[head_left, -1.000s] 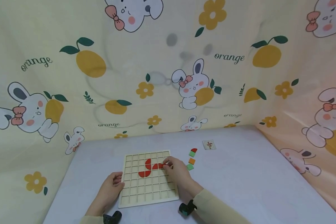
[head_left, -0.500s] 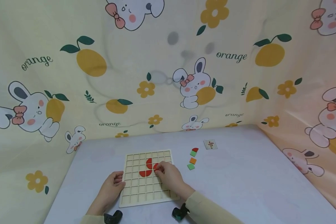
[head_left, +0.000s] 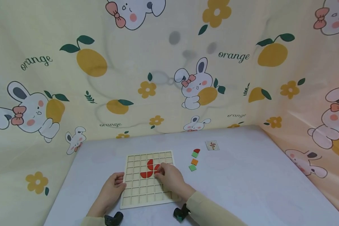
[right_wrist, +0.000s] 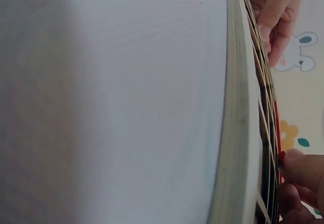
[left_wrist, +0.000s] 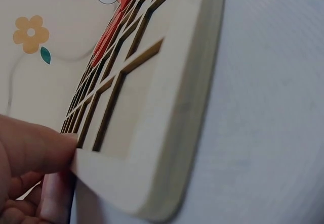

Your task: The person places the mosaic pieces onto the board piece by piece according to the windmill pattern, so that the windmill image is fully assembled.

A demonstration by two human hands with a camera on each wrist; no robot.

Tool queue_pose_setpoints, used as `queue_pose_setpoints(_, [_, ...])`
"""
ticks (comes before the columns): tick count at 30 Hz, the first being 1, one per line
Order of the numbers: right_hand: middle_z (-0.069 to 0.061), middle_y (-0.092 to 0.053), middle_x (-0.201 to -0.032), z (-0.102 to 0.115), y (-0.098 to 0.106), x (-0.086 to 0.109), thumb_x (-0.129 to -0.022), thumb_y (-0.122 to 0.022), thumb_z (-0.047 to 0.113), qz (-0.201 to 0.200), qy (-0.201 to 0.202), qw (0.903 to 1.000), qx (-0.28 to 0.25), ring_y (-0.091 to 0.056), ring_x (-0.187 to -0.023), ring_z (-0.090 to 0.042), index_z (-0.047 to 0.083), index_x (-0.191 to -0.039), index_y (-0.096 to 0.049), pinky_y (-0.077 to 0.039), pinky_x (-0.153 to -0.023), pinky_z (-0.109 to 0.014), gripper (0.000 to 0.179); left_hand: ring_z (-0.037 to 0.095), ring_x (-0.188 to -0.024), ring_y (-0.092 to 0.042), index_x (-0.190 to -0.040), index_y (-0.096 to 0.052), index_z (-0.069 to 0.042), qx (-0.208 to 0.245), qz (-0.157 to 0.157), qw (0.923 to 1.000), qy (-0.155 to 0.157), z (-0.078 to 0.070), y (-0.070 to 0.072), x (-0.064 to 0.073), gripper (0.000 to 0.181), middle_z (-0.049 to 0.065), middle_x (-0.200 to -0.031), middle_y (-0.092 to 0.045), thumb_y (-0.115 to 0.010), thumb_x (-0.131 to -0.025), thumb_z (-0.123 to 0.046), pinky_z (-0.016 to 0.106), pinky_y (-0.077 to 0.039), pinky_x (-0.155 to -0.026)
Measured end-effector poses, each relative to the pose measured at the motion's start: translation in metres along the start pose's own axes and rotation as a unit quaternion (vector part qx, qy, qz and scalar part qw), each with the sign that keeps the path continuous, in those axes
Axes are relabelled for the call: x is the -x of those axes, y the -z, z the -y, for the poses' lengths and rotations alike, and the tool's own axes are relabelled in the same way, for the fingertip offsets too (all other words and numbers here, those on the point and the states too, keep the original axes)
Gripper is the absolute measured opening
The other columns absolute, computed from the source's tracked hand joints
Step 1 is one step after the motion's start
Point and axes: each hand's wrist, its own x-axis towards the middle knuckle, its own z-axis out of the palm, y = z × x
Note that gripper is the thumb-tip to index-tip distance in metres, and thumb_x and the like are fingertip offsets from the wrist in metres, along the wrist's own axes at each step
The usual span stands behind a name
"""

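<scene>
"Which hand is nearer the red piece [right_wrist: 281, 158]?"

"The right hand [head_left: 172, 179]. Its thumb and fingertips are closed in a pinch on it, over the upper middle of the board [head_left: 143, 190]."

"Which way does its long axis run?"

"Can't tell; the fingertips cover most of it. The other red shapes [head_left: 144, 175] lie just left of and above it in the head view."

"And the left hand [head_left: 112, 189]?"

"Well apart from it, gripping the board's left edge, thumb on the rim."
</scene>
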Motion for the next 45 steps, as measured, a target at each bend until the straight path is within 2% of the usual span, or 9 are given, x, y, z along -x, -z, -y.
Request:
queue_pose_setpoints(8, [0.01, -0.052, -0.069, 0.004, -0.002, -0.003, -0.085, -0.075, 0.029, -0.005, 0.008, 0.9992, 0.039, -0.048, -0.062, -0.01, 0.021, -0.081, -0.059, -0.042, -0.052, -0.024, 0.018, 0.023, -0.105, -0.053, -0.136, -0.045, 0.0, -0.003, -0.001, 1.0, 0.003, -0.001, 0.002, 0.0, 0.048, 0.013, -0.117, -0.051, -0.061, -0.091, -0.003, 0.038, -0.05, -0.091])
queue_pose_setpoints(17, [0.011, -0.053, -0.069, 0.006, -0.003, -0.006, -0.086, -0.074, 0.028, -0.001, 0.006, 0.9987, 0.051, -0.049, -0.063, -0.01, 0.022, -0.08, -0.059, -0.043, -0.054, -0.025, 0.017, 0.024, -0.105, -0.053, -0.136, -0.044, 0.0, -0.002, -0.003, 1.0, 0.001, -0.003, 0.003, 0.001, 0.048, 0.014, -0.118, -0.051, -0.061, -0.091, -0.002, 0.039, -0.05, -0.092])
queue_pose_setpoints(23, [0.01, -0.053, -0.077, 0.006, -0.001, -0.001, -0.088, -0.072, 0.023, 0.022, 0.009, 0.9985, 0.049, -0.049, -0.069, -0.011, 0.016, -0.092, -0.068, -0.045, -0.059, -0.023, 0.009, 0.023, -0.105, -0.052, -0.136, -0.045, 0.0, 0.0, 0.0, 1.0, 0.001, -0.002, 0.004, 0.002, 0.048, 0.014, -0.118, -0.05, -0.061, -0.091, -0.002, 0.039, -0.05, -0.092])
queue_pose_setpoints(30, [0.011, -0.057, -0.084, -0.004, 0.016, 0.002, -0.092, -0.066, 0.025, 0.042, 0.007, 0.9991, 0.008, -0.052, -0.075, -0.011, 0.015, -0.114, -0.069, -0.048, -0.06, -0.024, 0.024, 0.024, -0.105, -0.053, -0.136, -0.045, 0.001, 0.0, -0.002, 1.0, -0.001, -0.002, 0.003, 0.002, 0.048, 0.014, -0.117, -0.051, -0.06, -0.091, -0.002, 0.04, -0.05, -0.092])
queue_pose_setpoints(34, [0.009, -0.059, -0.09, -0.024, 0.036, -0.004, -0.094, -0.064, 0.028, 0.008, -0.016, 0.9994, -0.031, -0.054, -0.079, -0.012, 0.015, -0.116, -0.066, -0.049, -0.059, -0.026, 0.026, 0.024, -0.105, -0.053, -0.135, -0.045, 0.002, -0.001, -0.004, 1.0, -0.006, -0.003, 0.002, 0.002, 0.047, 0.014, -0.116, -0.053, -0.06, -0.091, -0.001, 0.039, -0.05, -0.092])
queue_pose_setpoints(40, [0.0, -0.06, -0.101, -0.063, 0.073, -0.014, -0.092, -0.066, 0.028, -0.096, -0.065, 0.992, -0.051, -0.057, -0.085, -0.016, 0.012, -0.118, -0.065, -0.052, -0.062, -0.027, 0.031, 0.023, -0.104, -0.053, -0.135, -0.046, 0.002, -0.002, -0.007, 0.9999, -0.007, -0.003, 0.001, 0.001, 0.047, 0.013, -0.115, -0.053, -0.061, -0.09, -0.002, 0.039, -0.05, -0.092])
queue_pose_setpoints(45, [-0.006, -0.057, -0.114, -0.093, 0.099, -0.017, -0.093, -0.065, 0.03, -0.115, -0.118, 0.9841, -0.067, -0.057, -0.092, -0.021, 0.012, -0.122, -0.062, -0.053, -0.067, -0.03, 0.034, 0.024, -0.104, -0.053, -0.135, -0.045, 0.002, -0.005, -0.006, 1.0, -0.004, -0.004, 0.001, 0.002, 0.047, 0.014, -0.115, -0.053, -0.061, -0.091, -0.002, 0.04, -0.05, -0.092])
